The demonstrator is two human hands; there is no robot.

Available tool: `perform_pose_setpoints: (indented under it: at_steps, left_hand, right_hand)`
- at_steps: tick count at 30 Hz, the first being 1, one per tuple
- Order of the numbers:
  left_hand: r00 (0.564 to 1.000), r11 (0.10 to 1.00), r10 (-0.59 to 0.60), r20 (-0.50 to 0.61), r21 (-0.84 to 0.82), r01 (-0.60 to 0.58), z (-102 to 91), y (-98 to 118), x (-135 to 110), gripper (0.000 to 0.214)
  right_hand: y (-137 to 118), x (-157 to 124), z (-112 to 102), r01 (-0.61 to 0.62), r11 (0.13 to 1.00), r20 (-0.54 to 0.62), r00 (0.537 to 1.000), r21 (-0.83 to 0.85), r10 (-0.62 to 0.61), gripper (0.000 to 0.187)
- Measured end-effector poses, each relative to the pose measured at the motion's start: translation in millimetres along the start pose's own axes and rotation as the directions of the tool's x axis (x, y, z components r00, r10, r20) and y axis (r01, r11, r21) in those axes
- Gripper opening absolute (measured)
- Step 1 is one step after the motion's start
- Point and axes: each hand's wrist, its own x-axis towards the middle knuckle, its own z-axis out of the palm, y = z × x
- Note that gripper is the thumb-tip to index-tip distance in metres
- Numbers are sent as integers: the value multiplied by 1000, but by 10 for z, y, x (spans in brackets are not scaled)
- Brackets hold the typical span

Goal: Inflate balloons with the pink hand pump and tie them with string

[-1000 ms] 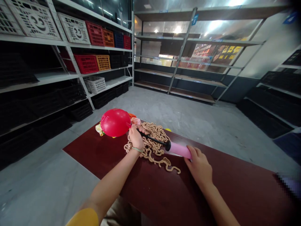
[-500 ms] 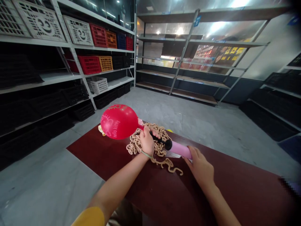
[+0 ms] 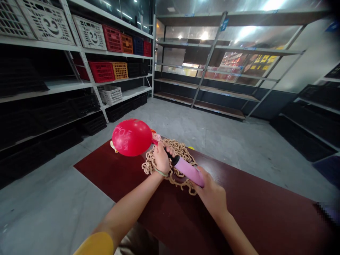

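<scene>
Shelves (image 3: 228,94) stand at twelve o'clock beyond the brown table (image 3: 252,198). Ten o'clock from the left hand (image 3: 162,158), the red balloon (image 3: 132,137) is already round with air, its neck (image 3: 154,142) not visibly knotted. That hand grasps the neck where it meets the pump (image 3: 183,167), while the right hand (image 3: 211,193), at four o'clock, clasps the pump's pink barrel.

Mid-frame, the left grip (image 3: 162,158) hides the neck's end of the red balloon (image 3: 132,138), the right grip (image 3: 211,194) covers the near end of the pink pump (image 3: 187,169), and a pixelated object (image 3: 329,212) at lower right is unidentifiable.
</scene>
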Motion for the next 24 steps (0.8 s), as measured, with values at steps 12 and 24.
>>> perform_pose_setpoints:
  at_steps: [12,24]
  left_hand:
    - [999,997,36,-23,-71,-38,-30,107,156,29]
    - [1000,998,-25,-9,-54,25,-15,22,10,35]
  right_hand:
    - [805,36,23,-69,990,-14,998,-122,68,41]
    - [-40,30,-62,48,999,45,998,17,-49,47]
